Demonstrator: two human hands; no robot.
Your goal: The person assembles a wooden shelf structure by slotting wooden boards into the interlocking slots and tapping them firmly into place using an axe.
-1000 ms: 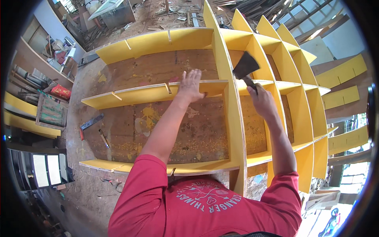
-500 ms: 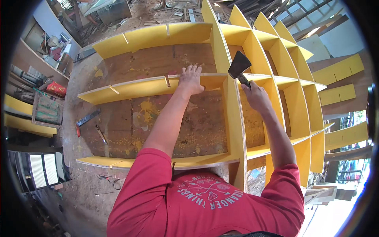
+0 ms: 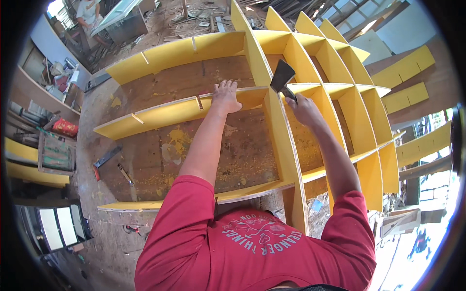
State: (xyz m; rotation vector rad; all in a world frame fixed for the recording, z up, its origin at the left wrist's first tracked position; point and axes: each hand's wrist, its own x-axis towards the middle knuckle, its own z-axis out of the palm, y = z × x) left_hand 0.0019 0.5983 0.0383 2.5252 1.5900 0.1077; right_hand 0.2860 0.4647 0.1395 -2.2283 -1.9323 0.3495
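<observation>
Over the yellow shelf frame [image 3: 272,121] lying on the workshop floor, I am lowering the hatchet [image 3: 282,77] nearer the upright divider than a second ago, my right hand [image 3: 303,109] clenching its handle. My left hand [image 3: 226,97] is pressing flat, fingers spread, on the shelf board's raw edge, as before, so the joint is being steadied for a blow. The panels are smooth, painted plywood; the brown backing [image 3: 208,145] looks rough and paint-flecked.
</observation>
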